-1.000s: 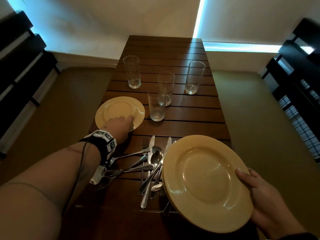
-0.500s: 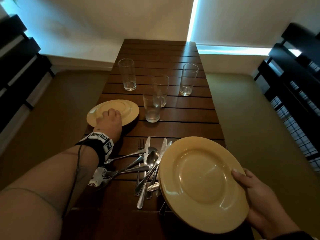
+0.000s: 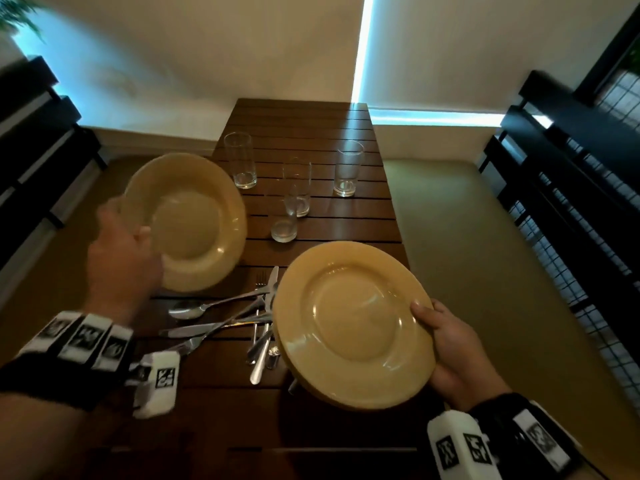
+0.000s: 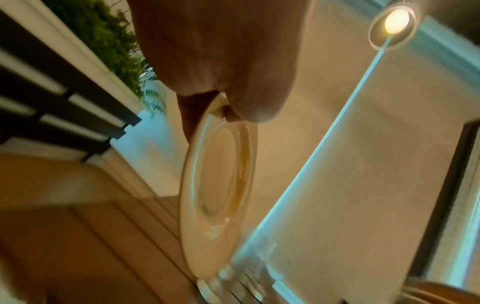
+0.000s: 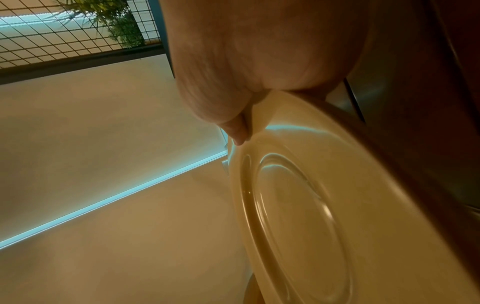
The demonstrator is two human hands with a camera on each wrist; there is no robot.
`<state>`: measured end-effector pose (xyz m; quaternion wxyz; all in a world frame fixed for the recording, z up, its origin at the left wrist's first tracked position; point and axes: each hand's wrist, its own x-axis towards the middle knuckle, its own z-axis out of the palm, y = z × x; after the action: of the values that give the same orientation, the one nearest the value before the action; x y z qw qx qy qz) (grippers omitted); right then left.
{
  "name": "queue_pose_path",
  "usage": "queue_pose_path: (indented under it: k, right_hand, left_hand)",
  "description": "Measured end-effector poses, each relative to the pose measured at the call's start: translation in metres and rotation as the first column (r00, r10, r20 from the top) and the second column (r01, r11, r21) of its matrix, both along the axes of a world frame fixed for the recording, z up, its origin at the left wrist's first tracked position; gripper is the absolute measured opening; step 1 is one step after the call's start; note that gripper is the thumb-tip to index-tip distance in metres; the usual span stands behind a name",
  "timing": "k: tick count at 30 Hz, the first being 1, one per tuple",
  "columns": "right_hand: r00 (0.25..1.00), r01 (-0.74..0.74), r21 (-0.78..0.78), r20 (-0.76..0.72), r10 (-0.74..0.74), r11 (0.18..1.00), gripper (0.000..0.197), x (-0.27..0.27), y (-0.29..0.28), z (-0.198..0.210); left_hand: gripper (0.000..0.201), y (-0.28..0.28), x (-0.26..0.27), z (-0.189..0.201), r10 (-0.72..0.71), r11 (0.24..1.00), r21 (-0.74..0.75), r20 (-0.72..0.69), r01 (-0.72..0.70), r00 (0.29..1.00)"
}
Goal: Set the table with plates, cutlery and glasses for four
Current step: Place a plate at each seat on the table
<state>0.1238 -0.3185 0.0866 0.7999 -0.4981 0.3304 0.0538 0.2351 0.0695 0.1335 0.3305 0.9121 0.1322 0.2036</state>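
My left hand (image 3: 138,237) grips the near rim of a yellow plate (image 3: 194,220), thumb on top, and holds it tilted in the air over the table's left edge. The left wrist view shows this plate (image 4: 221,185) edge-on below the palm (image 4: 221,51). My right hand (image 3: 429,320) holds another yellow plate (image 3: 353,323) by its right rim above the table's near right part; a second rim shows under it. The thumb presses on that plate (image 5: 311,205) in the right wrist view. A loose pile of cutlery (image 3: 235,317) lies between the plates. Several empty glasses (image 3: 284,220) stand mid-table.
The dark slatted wooden table (image 3: 311,129) is narrow and ends at a pale wall. Olive seat cushions (image 3: 467,254) run along both long sides, with dark slatted backrests (image 3: 571,174) behind them. The far end of the table is bare.
The left plate lay flat on the table with my left hand on its rim; now that hand holds it lifted and tilted. The right hand keeps its plates in about the same place.
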Motion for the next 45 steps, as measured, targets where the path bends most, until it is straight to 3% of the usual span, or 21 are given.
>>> queue_pose_path:
  k: [3, 8, 13, 16, 19, 21, 28, 30, 33, 35, 37, 39, 45]
  right_hand:
    - [0.999, -0.012, 0.005, 0.036, 0.011, 1.0, 0.026, -0.006, 0.002, 0.006]
    - [0.998, -0.048, -0.036, 0.04, 0.049, 0.998, 0.019, -0.015, 0.012, 0.018]
    - [0.998, -0.039, -0.099, 0.053, 0.044, 0.994, 0.02, -0.021, 0.014, 0.024]
    - [0.996, -0.037, -0.119, 0.078, 0.046, 0.992, 0.017, -0.029, 0.01, 0.026]
    - [0.995, -0.055, -0.066, 0.084, 0.061, 0.996, 0.032, -0.039, 0.002, 0.028]
    - [0.994, -0.072, -0.012, 0.08, 0.073, 0.997, 0.042, -0.046, -0.003, 0.027]
    - [0.991, -0.064, 0.054, 0.12, 0.057, 0.996, 0.044, -0.061, -0.01, 0.021]
    - [0.991, -0.056, 0.04, 0.125, 0.051, 0.998, 0.042, -0.064, -0.01, 0.02]
    - [0.99, -0.061, 0.024, 0.132, 0.057, 0.998, 0.042, -0.067, -0.01, 0.016]
    - [0.989, -0.06, 0.009, 0.135, 0.058, 0.998, 0.044, -0.067, -0.008, 0.014]
    - [0.988, -0.061, -0.003, 0.139, 0.06, 0.998, 0.044, -0.067, -0.007, 0.012]
    - [0.989, -0.065, -0.028, 0.134, 0.069, 0.997, 0.041, -0.068, -0.006, 0.01]
    - [0.99, -0.043, -0.047, 0.132, 0.048, 0.998, 0.028, -0.067, -0.01, 0.002]
  left_hand:
    - [0.057, -0.029, -0.052, -0.012, 0.001, 0.913, -0.406, -0.111, -0.047, 0.994]
    - [0.05, -0.083, -0.097, -0.038, -0.234, 0.636, -0.771, -0.159, 0.028, 0.959]
    - [0.047, -0.118, -0.125, -0.03, -0.334, 0.367, -0.93, -0.098, 0.033, 0.938]
    - [0.048, -0.127, -0.136, -0.026, -0.355, 0.278, -0.96, -0.088, 0.015, 0.931]
    - [0.044, -0.133, -0.142, -0.026, -0.365, 0.218, -0.976, -0.076, 0.006, 0.928]
    - [0.043, -0.137, -0.147, -0.025, -0.395, 0.224, -0.974, -0.074, 0.018, 0.916]
    - [0.04, -0.146, -0.162, -0.019, -0.428, 0.399, -0.917, -0.16, 0.027, 0.89]
    - [0.038, -0.147, -0.165, -0.014, -0.407, 0.526, -0.848, -0.177, 0.071, 0.896]
    - [0.027, -0.146, -0.162, -0.009, -0.405, 0.763, -0.61, -0.194, 0.213, 0.894]
    - [0.008, -0.144, -0.158, -0.009, -0.378, 0.84, -0.485, -0.202, 0.243, 0.904]
    - [0.016, -0.142, -0.155, -0.01, -0.335, 0.908, -0.345, -0.262, 0.236, 0.905]
    - [0.024, -0.141, -0.153, -0.008, -0.339, 0.913, -0.337, -0.319, 0.228, 0.885]
    - [0.02, -0.131, -0.145, -0.01, -0.443, 0.797, -0.582, -0.388, 0.158, 0.808]
